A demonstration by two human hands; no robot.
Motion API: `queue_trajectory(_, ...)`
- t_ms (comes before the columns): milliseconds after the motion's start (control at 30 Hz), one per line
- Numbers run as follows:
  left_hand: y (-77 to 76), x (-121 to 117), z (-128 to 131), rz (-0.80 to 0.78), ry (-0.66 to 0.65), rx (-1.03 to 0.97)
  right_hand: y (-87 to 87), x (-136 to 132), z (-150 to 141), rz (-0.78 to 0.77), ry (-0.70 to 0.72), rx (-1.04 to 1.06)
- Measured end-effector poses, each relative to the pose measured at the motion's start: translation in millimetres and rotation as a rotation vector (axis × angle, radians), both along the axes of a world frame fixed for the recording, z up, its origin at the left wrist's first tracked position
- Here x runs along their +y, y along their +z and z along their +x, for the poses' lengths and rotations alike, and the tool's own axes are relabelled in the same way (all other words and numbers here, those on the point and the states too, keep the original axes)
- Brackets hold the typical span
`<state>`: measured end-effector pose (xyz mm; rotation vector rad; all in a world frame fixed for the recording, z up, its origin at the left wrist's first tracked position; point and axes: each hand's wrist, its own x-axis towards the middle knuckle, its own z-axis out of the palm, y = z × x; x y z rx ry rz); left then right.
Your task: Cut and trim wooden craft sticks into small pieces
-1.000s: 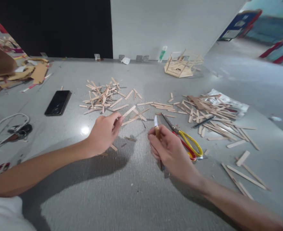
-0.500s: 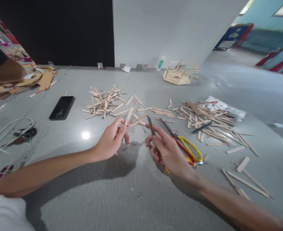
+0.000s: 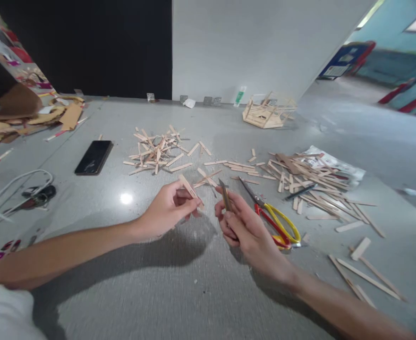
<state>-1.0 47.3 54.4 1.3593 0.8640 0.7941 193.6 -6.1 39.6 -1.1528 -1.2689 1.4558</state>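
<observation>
Between the thumb and fingers of my left hand (image 3: 168, 203) is a short wooden craft stick (image 3: 191, 190), its upper end leaning left. My right hand (image 3: 241, 222) is closed around a utility knife (image 3: 225, 197) whose blade points up and away from me. A small gap separates the knife from the stick. Just right of my right hand, scissors (image 3: 269, 212) with red and yellow handles lie on the grey table (image 3: 140, 293). Beyond my left hand is a loose pile of cut stick pieces (image 3: 158, 151).
A larger heap of craft sticks (image 3: 314, 184) lies to the right, partly over a plastic bag (image 3: 349, 170). A stick-built frame (image 3: 264, 118) stands at the back beside a small bottle (image 3: 240, 96). On the left are a phone (image 3: 94, 157), a white cable (image 3: 20, 174) and cardboard scraps (image 3: 71, 117).
My left hand has turned the craft stick, which leaned right and now leans left, and moved it slightly closer to the knife. My right hand keeps its hold. The view has shifted a little.
</observation>
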Motion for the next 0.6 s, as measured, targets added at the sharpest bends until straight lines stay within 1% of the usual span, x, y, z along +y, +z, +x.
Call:
queue_trajectory(67, 1.9, -4, 1, -0.045, -0.070, -0.015, -1.1, 0, -1, 0.027, -0.026, -0.046)
queue_trajectory(133, 2.9, -6, 1, -0.068, -0.154, -0.003, -2.4, 1, -2, 0.066, -0.007, -0.114)
queue_trajectory(200, 3.0, -5, 0, -0.081, -0.202, 0.034, -3.3, 2, -2, 0.105, 0.011, -0.184)
queue_trajectory(333, 2.1, 0, -1, -0.115, -0.223, 0.135, -3.9, 5, 0, 0.145, -0.014, -0.290)
queue_trajectory(433, 1.0, 3, 0, -0.115, -0.252, 0.120, -5.2, 7, 0, 0.094, 0.054, -0.257)
queue_trajectory(500, 1.3, 5, -1, -0.124, -0.275, 0.119, -6.3, 8, 1, 0.067, 0.072, -0.248)
queue_trajectory(567, 3.1, 9, -4, -0.136, -0.279, 0.155, -6.0, 9, 3, 0.089, 0.043, -0.311)
queue_trajectory(600, 4.4, 12, -6, -0.133, -0.258, 0.186, -5.2, 11, 5, 0.107, 0.030, -0.359)
